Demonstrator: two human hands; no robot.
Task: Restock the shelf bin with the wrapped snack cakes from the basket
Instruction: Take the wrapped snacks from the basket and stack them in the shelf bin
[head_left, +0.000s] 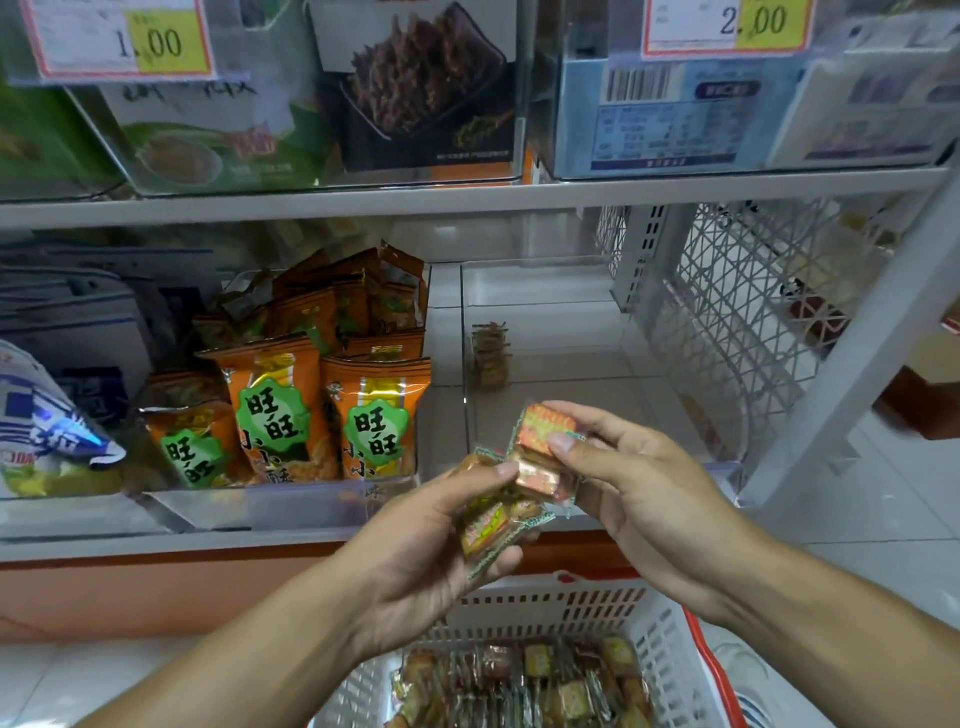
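Note:
My left hand (415, 545) grips a small bunch of wrapped snack cakes (491, 525) in front of the lower shelf. My right hand (639, 483) pinches another wrapped cake (543, 431) at the top of that bunch, thumb on its front. Both hands hover just before the clear shelf bin (545, 291), which shows only a faint stack of cakes (489, 356) at its left wall. Below my hands stands the white basket (519, 608), with several wrapped cakes (545, 680) lying in it.
To the left of the bin is a clear bin of orange snack bags (332, 395), then blue-and-white bags (47, 426). A white lattice divider (737, 322) and slanted shelf post (857, 364) stand to the right. Upper shelf bins carry price tags.

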